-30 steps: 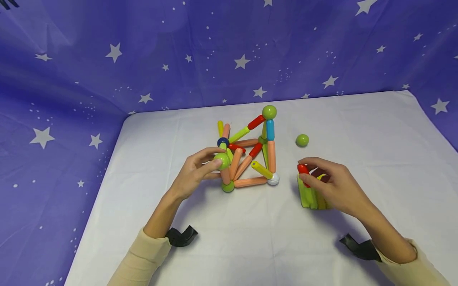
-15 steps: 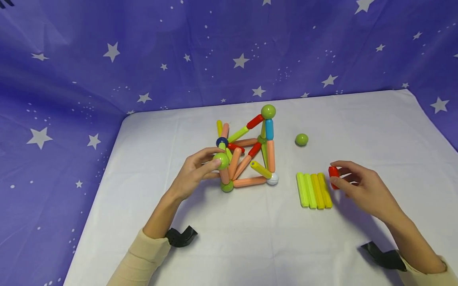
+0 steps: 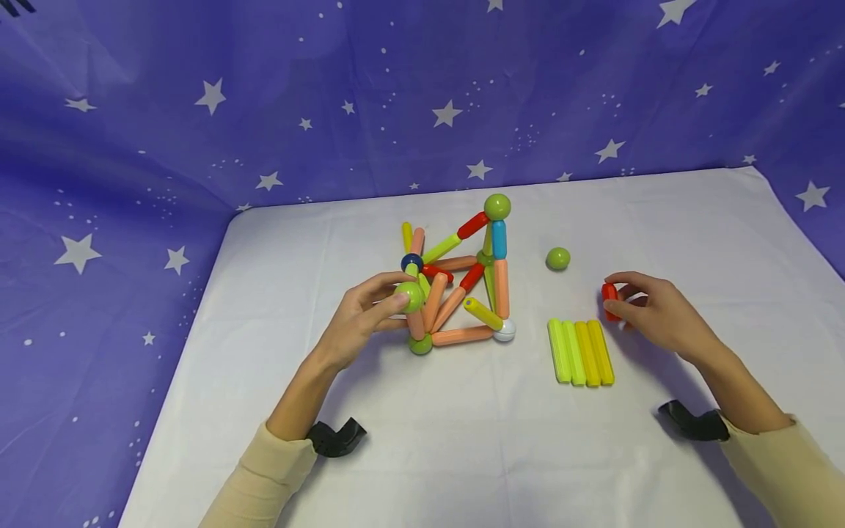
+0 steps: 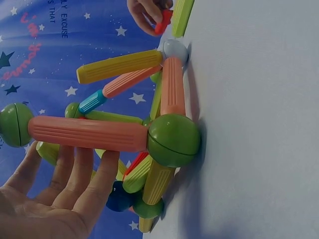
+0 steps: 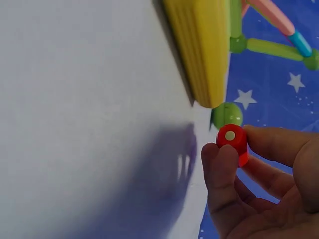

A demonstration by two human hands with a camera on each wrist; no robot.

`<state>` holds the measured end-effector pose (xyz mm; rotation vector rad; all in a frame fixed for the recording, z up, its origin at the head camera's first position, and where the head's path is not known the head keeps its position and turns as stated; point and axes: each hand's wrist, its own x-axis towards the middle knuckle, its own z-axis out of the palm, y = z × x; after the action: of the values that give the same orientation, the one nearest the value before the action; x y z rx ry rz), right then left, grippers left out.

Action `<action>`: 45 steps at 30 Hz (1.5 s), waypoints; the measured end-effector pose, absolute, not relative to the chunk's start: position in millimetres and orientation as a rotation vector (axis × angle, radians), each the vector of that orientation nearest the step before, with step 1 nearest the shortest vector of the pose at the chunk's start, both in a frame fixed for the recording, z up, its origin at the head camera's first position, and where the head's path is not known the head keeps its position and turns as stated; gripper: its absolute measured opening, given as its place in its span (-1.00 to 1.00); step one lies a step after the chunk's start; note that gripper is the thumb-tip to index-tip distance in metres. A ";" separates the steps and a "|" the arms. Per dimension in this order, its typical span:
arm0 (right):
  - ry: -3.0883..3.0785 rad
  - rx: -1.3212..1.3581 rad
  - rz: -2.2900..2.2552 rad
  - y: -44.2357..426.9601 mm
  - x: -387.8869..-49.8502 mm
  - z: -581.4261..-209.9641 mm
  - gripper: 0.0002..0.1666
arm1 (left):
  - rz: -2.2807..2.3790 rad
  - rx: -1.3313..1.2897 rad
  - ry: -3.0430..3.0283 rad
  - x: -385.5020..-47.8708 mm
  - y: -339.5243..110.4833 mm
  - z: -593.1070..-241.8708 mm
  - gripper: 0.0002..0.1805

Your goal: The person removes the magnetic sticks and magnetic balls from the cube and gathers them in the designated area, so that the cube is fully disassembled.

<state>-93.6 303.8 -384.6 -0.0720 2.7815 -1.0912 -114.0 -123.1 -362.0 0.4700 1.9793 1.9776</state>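
A structure of magnetic rods and balls stands mid-table, with salmon rods [image 3: 462,336], a white ball [image 3: 505,330] and a dark blue ball [image 3: 412,263]. At its left, my left hand [image 3: 359,315] holds an upper green ball [image 3: 411,297], thumb in front and fingers behind; the left wrist view shows those fingers along an upright salmon rod [image 4: 89,133]. Off to the right, my right hand [image 3: 660,312] pinches a short red rod [image 3: 610,301] between thumb and fingertips. A pale disc marks the red rod's end [image 5: 230,136] in the right wrist view.
Beside the right hand, several yellow-green and yellow rods [image 3: 581,353] lie in a row. A loose green ball [image 3: 558,258] rests behind them. White cloth [image 3: 422,455] covers the table, and a starry blue curtain [image 3: 370,95] hangs at the back.
The right hand has carried the short red rod from above the row of rods out to the right, then slightly away from me. The left hand keeps its place on the structure.
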 end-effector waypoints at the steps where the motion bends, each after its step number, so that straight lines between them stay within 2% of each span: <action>1: 2.772 -0.078 -1.083 303.8 -96.3 -385.5 -0.50 | 1.978 0.472 1.980 -114.0 -122.9 -362.1 -0.55; 10: 2.745 -0.081 -1.018 301.7 -108.3 -391.5 -0.52 | 1.973 0.483 1.976 -114.3 -122.1 -363.3 -0.55; 23: 2.853 -0.093 -0.912 289.8 -103.6 -381.5 -0.46 | 1.970 0.459 1.986 -113.6 -124.2 -362.8 -0.54; 32: 2.834 -0.427 -1.185 223.6 -79.8 -352.0 -0.64 | 1.971 0.466 1.985 -113.7 -125.5 -363.7 -0.55; 38: 2.672 -0.524 -1.284 178.3 -78.1 -349.1 -0.57 | 1.976 0.457 1.977 -113.8 -125.0 -362.9 -0.54; 45: 2.741 -0.544 -1.191 155.1 -86.4 -358.0 -0.54 | 1.965 0.463 1.969 -114.6 -123.8 -363.1 -0.53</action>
<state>-86.4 155.1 -358.0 -0.5439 2.7405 -1.1905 -114.6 -123.8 -363.1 0.4633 1.9687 1.9655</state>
